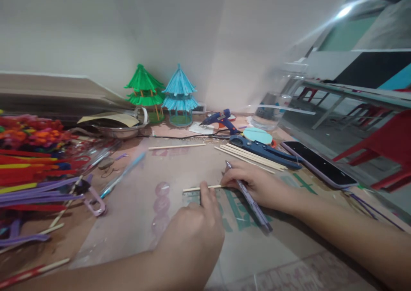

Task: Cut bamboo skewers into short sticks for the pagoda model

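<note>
A thin wooden stick [190, 190] lies crosswise on the clear sheet in front of me, with what looks like ruler markings just below it. Two fingers of my left hand [195, 227] press down on it; the other fingers are curled under. At the stick's right part, the fingertips of my right hand [245, 179] are pinched together against it. A purple pen [248, 197] slants through that same hand, its upper end by the knuckles and its lower end toward me. The stick's right end is hidden by my right fingers.
More wooden sticks [250, 156] lie beside blue-handled cutters [265, 150] and a phone [319, 162]. Behind are a blue glue gun [221, 119], green [144, 87] and blue [180, 92] pagoda models, and a clear jug [268, 111]. Colourful pipe cleaners [32, 167] crowd the left.
</note>
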{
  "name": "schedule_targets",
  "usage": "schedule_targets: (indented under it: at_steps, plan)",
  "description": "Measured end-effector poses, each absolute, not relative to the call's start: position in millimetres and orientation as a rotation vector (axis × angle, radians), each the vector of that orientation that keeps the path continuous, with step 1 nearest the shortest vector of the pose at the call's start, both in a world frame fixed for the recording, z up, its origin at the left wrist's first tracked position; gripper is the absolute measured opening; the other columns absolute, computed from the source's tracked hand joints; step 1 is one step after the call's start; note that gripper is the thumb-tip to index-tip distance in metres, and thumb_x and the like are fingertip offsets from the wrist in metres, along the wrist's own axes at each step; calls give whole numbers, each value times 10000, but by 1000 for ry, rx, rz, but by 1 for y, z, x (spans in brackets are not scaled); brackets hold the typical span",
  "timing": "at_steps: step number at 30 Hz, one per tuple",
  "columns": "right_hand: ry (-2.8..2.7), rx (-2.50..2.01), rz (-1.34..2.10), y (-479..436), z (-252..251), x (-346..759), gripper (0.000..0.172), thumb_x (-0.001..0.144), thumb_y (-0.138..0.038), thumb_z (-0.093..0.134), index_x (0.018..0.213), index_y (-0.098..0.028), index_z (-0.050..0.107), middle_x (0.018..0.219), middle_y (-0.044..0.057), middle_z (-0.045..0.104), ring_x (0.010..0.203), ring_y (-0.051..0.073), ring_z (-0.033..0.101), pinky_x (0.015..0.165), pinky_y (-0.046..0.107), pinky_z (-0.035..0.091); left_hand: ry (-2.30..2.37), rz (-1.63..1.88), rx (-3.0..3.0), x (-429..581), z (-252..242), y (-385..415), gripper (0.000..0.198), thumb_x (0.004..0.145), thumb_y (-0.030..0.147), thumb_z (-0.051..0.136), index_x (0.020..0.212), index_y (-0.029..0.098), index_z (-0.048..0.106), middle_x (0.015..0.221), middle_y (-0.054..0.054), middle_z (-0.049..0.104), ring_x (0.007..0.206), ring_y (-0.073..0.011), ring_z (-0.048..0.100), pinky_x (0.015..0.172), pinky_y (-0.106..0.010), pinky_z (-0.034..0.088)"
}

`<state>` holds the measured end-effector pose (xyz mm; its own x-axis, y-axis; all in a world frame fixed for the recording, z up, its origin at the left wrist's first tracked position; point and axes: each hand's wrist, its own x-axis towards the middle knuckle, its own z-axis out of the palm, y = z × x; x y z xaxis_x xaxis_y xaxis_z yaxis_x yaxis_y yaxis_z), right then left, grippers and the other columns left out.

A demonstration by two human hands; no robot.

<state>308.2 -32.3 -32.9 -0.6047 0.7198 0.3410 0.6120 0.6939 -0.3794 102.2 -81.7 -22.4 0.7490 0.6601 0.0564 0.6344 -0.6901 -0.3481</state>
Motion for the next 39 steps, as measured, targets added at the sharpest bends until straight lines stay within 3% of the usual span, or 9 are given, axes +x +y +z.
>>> schedule_targets:
  at_steps: [10, 16, 21, 39]
  plan:
    - [-2432, -1058, 336, -35, -39, 308, 176, 932, -131, 481, 873, -194, 635, 835, 41, 578, 775, 153, 558, 681, 252, 446, -881, 296, -2586, 105, -18, -82, 588, 766, 19, 572, 1349, -27, 518, 1206, -352, 618, 480, -135, 630, 365, -192, 461]
    - [-2472, -1104, 288, -38, -36, 307, 214, 929, -127, 454, 902, -182, 659, 830, 63, 589, 760, 168, 564, 657, 263, 436, -948, 383, -2618, 107, -13, -80, 608, 771, 57, 591, 1362, -45, 492, 807, -219, 739, 459, -169, 635, 357, -193, 458]
    - [-2438, -1016, 281, -36, -37, 305, 262, 965, -228, 458, 950, -192, 717, 795, 68, 605, 730, 162, 577, 638, 263, 440, -964, 440, -2633, 109, -10, -81, 594, 804, 72, 560, 1381, -42, 470, 723, -177, 719, 462, -192, 645, 341, -200, 436]
    - [-2463, -993, 254, -36, -37, 307, 289, 980, -268, 458, 987, -198, 738, 790, 81, 623, 721, 165, 589, 623, 265, 450, -954, 439, -2607, 111, -9, -79, 527, 860, 128, 539, 1367, -12, 507, 751, -181, 733, 434, -167, 618, 314, -189, 319]
